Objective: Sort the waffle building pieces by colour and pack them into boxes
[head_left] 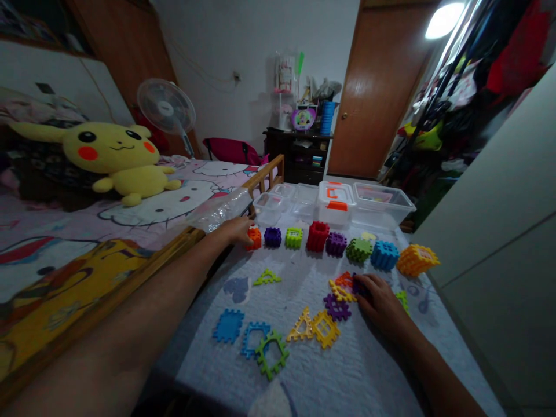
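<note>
At the left end of a row of plastic interlocking pieces, my left hand (238, 231) has its fingers closed round an orange stack (254, 239). My right hand (380, 296) rests low over the table, its fingers on a dark purple piece (358, 285) that they partly cover. Beside it lie orange (343, 280), yellow (342, 292) and purple (337, 307) pieces. Nearer to me are a yellow window square (325, 329), a yellow triangle (302, 327), a green frame (272, 354), a blue frame (254, 338) and a solid blue square (228, 325).
More stacks continue the row, among them red (317, 237), blue (384, 255) and yellow (417, 260). Behind them stand a lidded clear box (335, 202) and an open clear bin (382, 204). A bed with a wooden rail (266, 174) borders the table's left side.
</note>
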Tool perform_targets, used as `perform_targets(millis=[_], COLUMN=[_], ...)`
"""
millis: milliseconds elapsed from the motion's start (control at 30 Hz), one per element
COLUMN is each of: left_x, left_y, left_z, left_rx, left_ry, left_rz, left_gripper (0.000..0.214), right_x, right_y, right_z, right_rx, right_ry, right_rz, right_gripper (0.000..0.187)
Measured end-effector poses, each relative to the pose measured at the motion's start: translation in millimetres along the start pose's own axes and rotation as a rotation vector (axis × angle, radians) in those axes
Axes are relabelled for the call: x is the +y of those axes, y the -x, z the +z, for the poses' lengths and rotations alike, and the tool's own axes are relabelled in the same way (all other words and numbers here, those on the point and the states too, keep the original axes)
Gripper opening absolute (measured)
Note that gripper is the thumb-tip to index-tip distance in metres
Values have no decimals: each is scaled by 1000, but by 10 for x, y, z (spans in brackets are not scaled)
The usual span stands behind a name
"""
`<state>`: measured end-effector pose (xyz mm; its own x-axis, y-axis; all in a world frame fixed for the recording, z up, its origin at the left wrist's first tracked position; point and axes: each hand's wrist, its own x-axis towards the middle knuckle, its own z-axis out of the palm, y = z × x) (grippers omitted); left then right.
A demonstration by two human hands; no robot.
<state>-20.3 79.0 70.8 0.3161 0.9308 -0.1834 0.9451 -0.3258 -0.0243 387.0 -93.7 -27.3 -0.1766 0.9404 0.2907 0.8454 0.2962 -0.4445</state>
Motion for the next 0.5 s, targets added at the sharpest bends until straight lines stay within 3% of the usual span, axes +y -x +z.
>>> perform_targets(millis=[133, 233, 367, 500], left_x=[26, 92, 185, 267], left_y=[231, 598, 1221, 1732], left_z=[9, 70, 229, 402], left_rx=[182, 239, 68, -138], left_ry=[53, 131, 295, 372], left_rz=[57, 160, 257, 237], left_gripper=[74, 60, 42, 72], right_x=[7, 23, 19, -7], right_y=[-9, -14, -14, -24], right_z=[-8, 1, 4, -15], right_rx=[-5, -8, -8, -10], right_ry=[12, 20, 34, 28], right_rz=[-7, -15, -10, -20], right_gripper=[38, 38, 39, 38])
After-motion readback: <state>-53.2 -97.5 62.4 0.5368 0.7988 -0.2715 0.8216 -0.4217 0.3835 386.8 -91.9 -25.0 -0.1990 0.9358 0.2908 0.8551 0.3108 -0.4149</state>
